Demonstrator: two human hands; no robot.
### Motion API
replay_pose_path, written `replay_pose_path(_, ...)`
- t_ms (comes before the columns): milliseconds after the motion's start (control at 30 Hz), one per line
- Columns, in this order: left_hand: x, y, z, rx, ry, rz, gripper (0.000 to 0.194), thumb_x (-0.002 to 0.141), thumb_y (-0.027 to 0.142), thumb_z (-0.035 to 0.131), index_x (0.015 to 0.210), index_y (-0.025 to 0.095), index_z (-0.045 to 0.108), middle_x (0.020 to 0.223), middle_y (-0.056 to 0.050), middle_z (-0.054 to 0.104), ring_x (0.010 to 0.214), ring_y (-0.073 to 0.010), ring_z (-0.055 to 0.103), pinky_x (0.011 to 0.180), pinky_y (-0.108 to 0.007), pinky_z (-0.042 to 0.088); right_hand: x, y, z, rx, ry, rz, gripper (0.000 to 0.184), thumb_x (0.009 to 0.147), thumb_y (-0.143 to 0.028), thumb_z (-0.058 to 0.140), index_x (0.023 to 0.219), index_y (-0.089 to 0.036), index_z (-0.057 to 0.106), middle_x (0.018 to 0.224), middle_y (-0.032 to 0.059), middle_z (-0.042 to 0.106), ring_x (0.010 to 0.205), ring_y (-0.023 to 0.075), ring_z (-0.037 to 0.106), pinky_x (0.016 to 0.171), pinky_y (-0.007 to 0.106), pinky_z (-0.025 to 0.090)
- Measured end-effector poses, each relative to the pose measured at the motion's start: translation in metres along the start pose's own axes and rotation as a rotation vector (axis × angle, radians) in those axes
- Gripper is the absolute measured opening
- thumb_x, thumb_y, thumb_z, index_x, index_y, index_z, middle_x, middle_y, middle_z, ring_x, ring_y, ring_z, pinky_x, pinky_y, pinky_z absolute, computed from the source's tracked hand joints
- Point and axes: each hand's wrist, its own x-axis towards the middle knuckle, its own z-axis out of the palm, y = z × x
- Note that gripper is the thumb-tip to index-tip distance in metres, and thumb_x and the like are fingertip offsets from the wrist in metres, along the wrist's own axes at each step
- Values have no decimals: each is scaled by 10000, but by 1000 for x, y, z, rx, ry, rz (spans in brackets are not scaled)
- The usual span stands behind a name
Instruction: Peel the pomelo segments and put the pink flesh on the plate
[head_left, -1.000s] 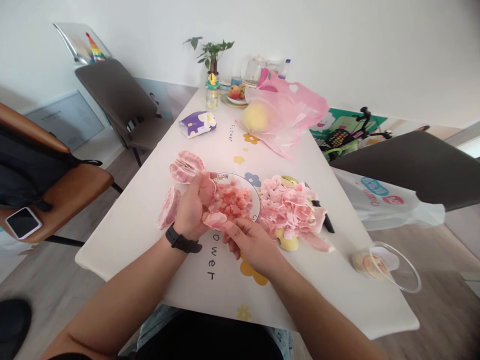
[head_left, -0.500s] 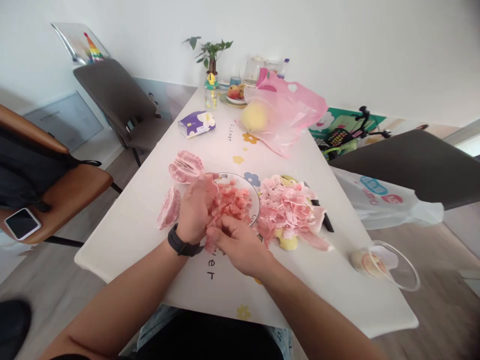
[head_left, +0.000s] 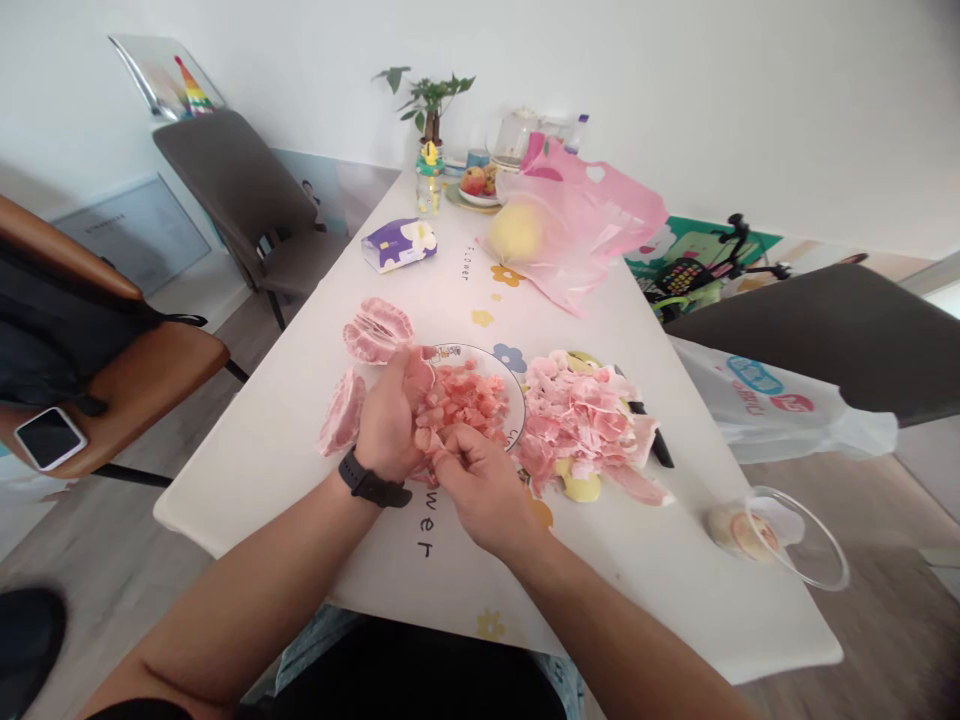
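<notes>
My left hand (head_left: pixel 388 425), a dark watch on its wrist, is closed around a pink pomelo segment (head_left: pixel 421 372) above the near left rim of a white plate (head_left: pixel 516 405). Fingers and thumb of my right hand (head_left: pixel 484 490) pinch the near end of that segment, close beside the left palm. Peeled pomelo pulp (head_left: pixel 469 395) is heaped on the plate. Left of it lie two larger pomelo pieces, one a peeled chunk (head_left: pixel 379 330) and the other a smaller chunk (head_left: pixel 343 412). To the right is a pile of pink membranes and peel (head_left: pixel 581 415).
A black knife handle (head_left: pixel 661 445) sticks out beyond the peel pile. Farther back are a purple tissue pack (head_left: pixel 399 246) and a pink plastic bag (head_left: pixel 592 225) with a yellow pomelo (head_left: pixel 515 232). A clear container (head_left: pixel 780 540) stands near the right table edge.
The view has shifted slightly. My right fingers have moved a little up along the segment, drawing closer together; my left hand keeps its hold.
</notes>
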Motion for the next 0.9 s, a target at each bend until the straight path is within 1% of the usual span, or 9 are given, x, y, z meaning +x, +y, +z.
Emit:
replay_pose_path(67, 0, 1, 1, -12, 12, -5, 289, 979, 496, 634, 1034, 212, 625, 596, 53, 479, 382, -39, 313, 363, -125, 245, 1, 0, 0, 48, 9, 54, 277, 855, -296, 591, 668, -258, 389, 669, -28, 524, 659, 162, 511, 632, 316, 415)
replay_pose_path(133, 0, 1, 1, -28, 8, -28, 292, 969, 495, 651, 1033, 211, 628, 598, 57, 480, 378, -36, 318, 361, -122, 257, 1, 2, 1, 76, 46, 60, 298, 828, -291, 601, 649, -259, 365, 668, -24, 534, 652, 158, 507, 617, 311, 420)
replay_pose_path(300, 3, -1, -1, -71, -34, -138, 294, 966, 496, 663, 1016, 209, 624, 591, 59, 474, 375, -42, 361, 363, -119, 288, 2, 7, 2, 49, 126, -42, 351, 808, -250, 591, 628, -259, 290, 735, 6, 629, 678, 168, 572, 615, 318, 489)
replay_pose_path(400, 3, -2, -2, -71, -47, -234, 255, 983, 462, 641, 1003, 209, 618, 585, 63, 459, 359, -36, 333, 355, -117, 277, 0, 6, -1, 27, 100, -53, 335, 810, -215, 584, 628, -259, 305, 768, 15, 685, 670, 177, 660, 603, 324, 531)
replay_pose_path(500, 2, -1, -3, -85, -76, -289, 261, 1010, 476, 595, 1014, 215, 609, 589, 64, 450, 356, -43, 337, 349, -120, 289, 1, 4, -3, 185, 59, -8, 315, 779, -197, 580, 660, -263, 297, 794, -4, 715, 586, 164, 695, 542, 310, 539)
replay_pose_path(600, 2, -1, -2, -116, -77, -325, 273, 1039, 468, 543, 1012, 203, 603, 583, 61, 444, 349, -42, 328, 343, -120, 295, 6, 5, -3, 393, 29, 58, 258, 722, -182, 576, 736, -272, 335, 715, -58, 689, 480, 143, 650, 470, 274, 488)
replay_pose_path(700, 3, -1, -1, -163, -78, -316, 283, 1052, 447, 512, 995, 186, 606, 575, 60, 436, 347, -26, 293, 342, -105, 289, 13, 8, -2, 558, -7, 134, 263, 676, -181, 563, 877, -283, 427, 619, -111, 628, 387, 109, 517, 416, 240, 407)
replay_pose_path(800, 3, 1, -1, -202, -56, -246, 286, 1060, 410, 493, 967, 169, 616, 596, 51, 446, 362, -16, 270, 334, -92, 268, 18, 11, -1, 653, -15, 197, 309, 649, -178, 570, 928, -272, 477, 614, -100, 606, 404, 93, 440, 410, 226, 346)
replay_pose_path(900, 4, 6, -2, -231, -22, -182, 237, 1042, 353, 531, 947, 154, 619, 653, 21, 491, 405, -27, 345, 322, -88, 232, 18, 11, -1, 689, -52, 248, 253, 629, -174, 588, 858, -249, 513, 641, -61, 591, 453, 88, 412, 430, 232, 321)
